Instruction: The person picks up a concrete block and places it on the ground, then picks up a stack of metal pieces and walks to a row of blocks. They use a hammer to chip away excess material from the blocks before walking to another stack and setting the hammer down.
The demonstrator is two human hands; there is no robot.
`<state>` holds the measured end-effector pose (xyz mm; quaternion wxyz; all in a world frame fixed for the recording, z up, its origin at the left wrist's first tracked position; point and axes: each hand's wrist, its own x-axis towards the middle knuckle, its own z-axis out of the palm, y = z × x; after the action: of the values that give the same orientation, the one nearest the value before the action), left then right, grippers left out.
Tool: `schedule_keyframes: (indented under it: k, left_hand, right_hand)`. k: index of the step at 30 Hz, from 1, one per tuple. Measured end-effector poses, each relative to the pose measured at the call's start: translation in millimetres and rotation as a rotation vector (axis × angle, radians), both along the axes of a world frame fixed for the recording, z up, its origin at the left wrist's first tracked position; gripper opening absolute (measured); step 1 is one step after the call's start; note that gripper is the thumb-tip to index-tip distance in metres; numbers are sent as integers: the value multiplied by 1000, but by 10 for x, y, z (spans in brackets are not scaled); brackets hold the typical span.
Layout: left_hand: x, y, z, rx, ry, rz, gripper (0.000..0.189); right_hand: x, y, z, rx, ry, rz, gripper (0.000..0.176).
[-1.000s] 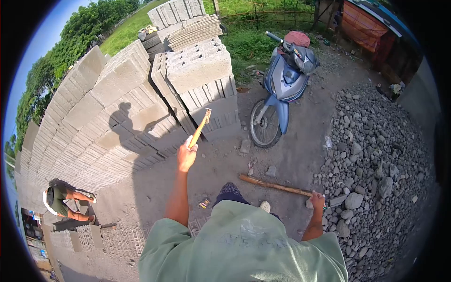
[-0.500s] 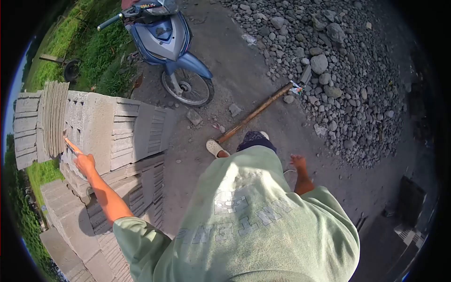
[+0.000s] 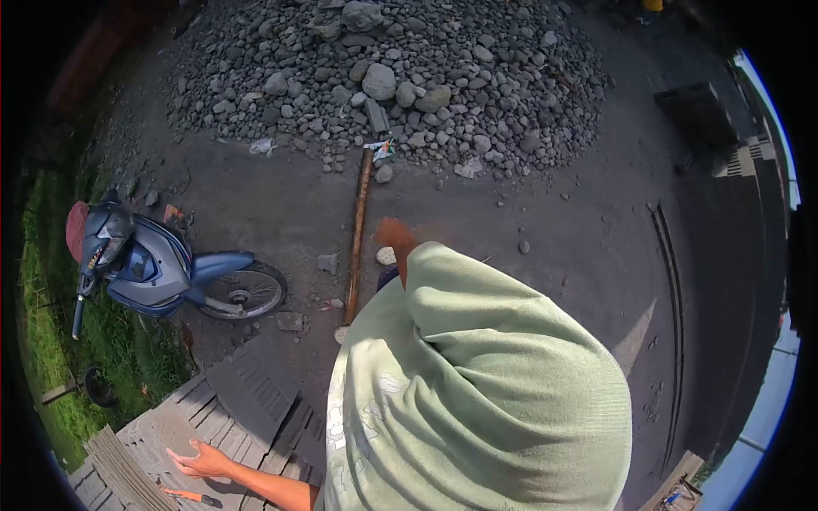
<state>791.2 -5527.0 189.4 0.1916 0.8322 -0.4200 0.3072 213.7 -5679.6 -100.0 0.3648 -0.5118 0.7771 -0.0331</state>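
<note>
My left hand (image 3: 203, 461) is open above the stacked grey concrete blocks (image 3: 164, 430) at the lower left, its fingers apart and holding nothing. Just below it, an orange tool with a dark end (image 3: 189, 496) lies on the stack, beside a row of thin grey sheets (image 3: 128, 470). My right hand (image 3: 395, 234) is in front of my body, near a long wooden pole (image 3: 359, 230) on the ground. Motion smears its fingers, so its grip is unclear.
A blue motorbike (image 3: 162, 268) stands at the left beside grass. A heap of gravel and stones (image 3: 477, 85) covers the top. Dark blocks (image 3: 697, 115) stand at the upper right, and long thin dark bars (image 3: 673, 315) lie on the right.
My left hand has let go of the orange tool, which now lies on the stack. The view has turned right, and my right hand has swung across in front of my body.
</note>
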Motion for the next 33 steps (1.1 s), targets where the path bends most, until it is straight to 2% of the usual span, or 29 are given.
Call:
schedule_keyframes:
  k: [1,2,3,5,6,8,9,10,12,13,14,15,16,17,18,19,20,21,22,24,25,27,30,31,33]
  left_hand:
    - [-215,25,-122,20,30,-1,59]
    - [-396,96,-216,45,51,15,58]
    - [-495,206,-372,103,63,21,58]
    - [-852,514,-736,191,125,80,58]
    - [-1107,677,-825,234,179,115,59]
    - [-1704,1008,-892,411,377,174,60]
    - [-1890,1256,-1055,453,396,168,56]
    - [-2078,1481,-1187,534,468,213,54]
    - [-2643,1898,-1344,472,559,272,52]
    - [-2955,2101,-1421,421,538,316,51]
    - [-3199,2359,-1607,411,581,442,51]
    - [-3507,2447,-1555,406,709,540,43]
    - [-3796,2722,-1682,420,779,662,44]
    - [-4035,2964,-1885,426,867,753,45]
    - [-4288,3155,-1947,341,880,858,45]
    - [-4567,3300,-2027,255,1057,1001,45]
    - [-4892,3425,-2095,162,1242,1124,45]
    - [-5171,3594,-2205,158,1331,1227,43]
    - [-5446,3674,-2229,89,1342,1284,43]
    - [-5846,3754,-2291,-37,1441,1445,43]
    - [-6025,3775,-2397,-118,1445,1488,43]
    - [-6378,3845,-2629,-18,1408,1382,36]
    - [-6669,3763,-2592,-169,1425,1336,35]
    - [-6772,3796,-2612,-210,1390,1275,35]
    - [-6936,3874,-2674,-272,1440,1319,34]
  right_hand:
    - [366,-512,294,-70,-102,-74,30]
    - [750,-999,482,-289,-281,-89,30]
    - [1078,-1380,995,-442,-420,7,29]
    - [1508,-1759,1958,-461,-968,-28,28]
    - [1667,-1868,2164,-523,-974,33,29]
    - [1812,-1912,2178,-498,-890,104,30]
    - [1682,-1817,2184,-389,-910,101,30]
    - [1514,-1737,2032,-273,-878,139,31]
    - [1000,-1490,1385,-153,-764,240,28]
    - [650,-1387,837,-90,-736,296,24]
    - [224,-1290,258,97,-638,299,22]
    - [-391,-1150,-246,219,-714,293,21]
    - [-988,-1018,-719,344,-779,285,21]
    - [-1403,-843,-564,418,-419,254,25]
    - [-1889,-677,-685,460,-356,121,30]
    - [-2351,-620,-799,604,-249,90,29]
    - [-3182,-746,-1523,538,37,855,26]
    - [-3899,-829,-2105,195,399,1523,24]
    - [-3851,-704,-1488,276,352,1498,25]
    - [-3537,-766,-1016,359,268,1404,26]
    - [-3364,-878,-908,379,222,1342,27]
    - [-2821,-1058,-765,449,96,1139,28]
    - [-1698,-1247,-692,504,-153,820,31]
    - [-1244,-1299,-723,500,-254,770,32]
    - [-190,-1413,-759,449,-486,805,34]
